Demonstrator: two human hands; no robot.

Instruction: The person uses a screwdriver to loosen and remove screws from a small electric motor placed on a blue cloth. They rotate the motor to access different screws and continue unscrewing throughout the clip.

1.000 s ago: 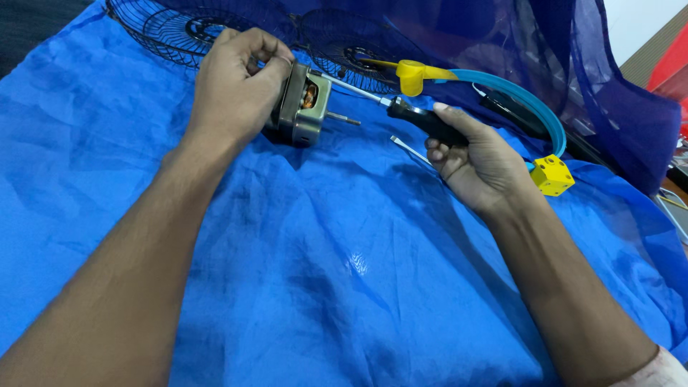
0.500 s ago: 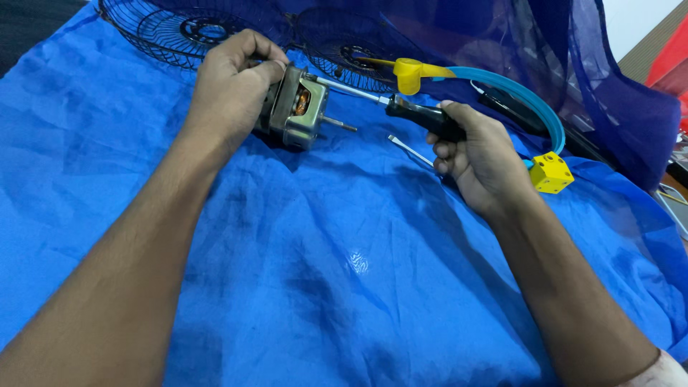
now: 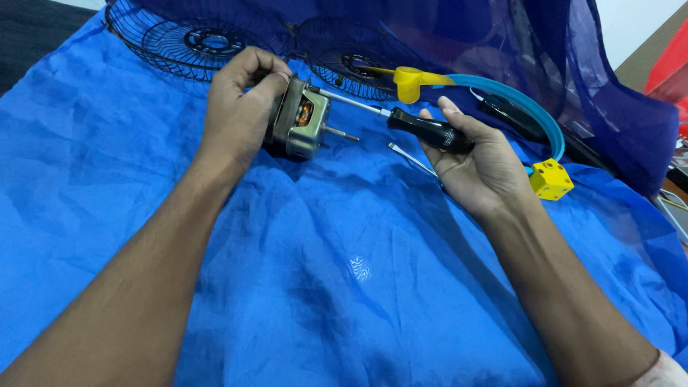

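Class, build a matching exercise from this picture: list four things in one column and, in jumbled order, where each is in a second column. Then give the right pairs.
Column one:
1. fan motor
2. screwdriver
3. yellow block
4. wire fan guards

Column two:
A. on the blue cloth, just right of the right hand
B. gripped in the left hand
C. at the far edge, behind the hands
D. handle held in the right hand, tip at the motor

Pairs: 1-B, 2-D, 3-A, 4-C
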